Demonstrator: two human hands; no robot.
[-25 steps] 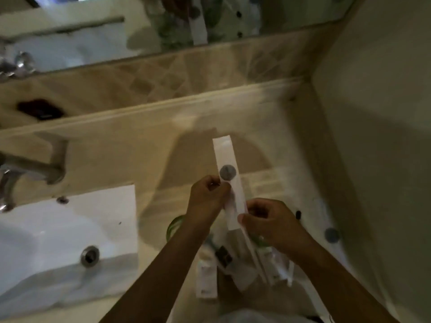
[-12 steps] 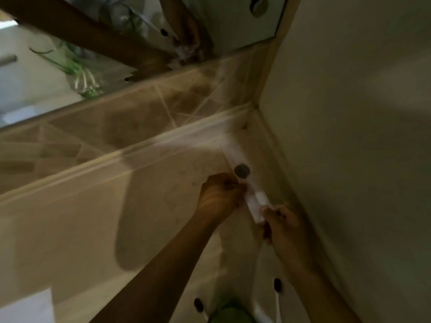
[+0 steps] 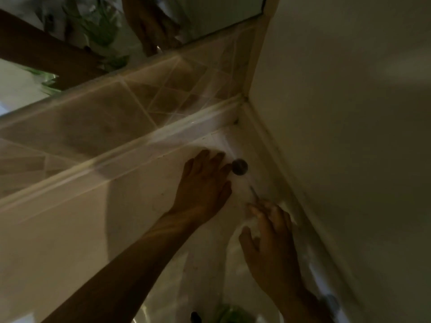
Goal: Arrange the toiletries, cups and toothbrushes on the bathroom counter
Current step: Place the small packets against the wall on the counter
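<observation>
A beige worktop [image 3: 70,241] runs into a back corner beneath a mirror [image 3: 210,15]. There a long white toothbrush packet [image 3: 235,157], marked with a dark round sticker [image 3: 239,167], lies flat. The left hand [image 3: 205,183] rests beside it, fingers straight. The right hand [image 3: 270,243] presses the near end with spread fingers (neither grips). The packet looks light, thin and flexible; lifting it mid-length should prevent sagging.
</observation>
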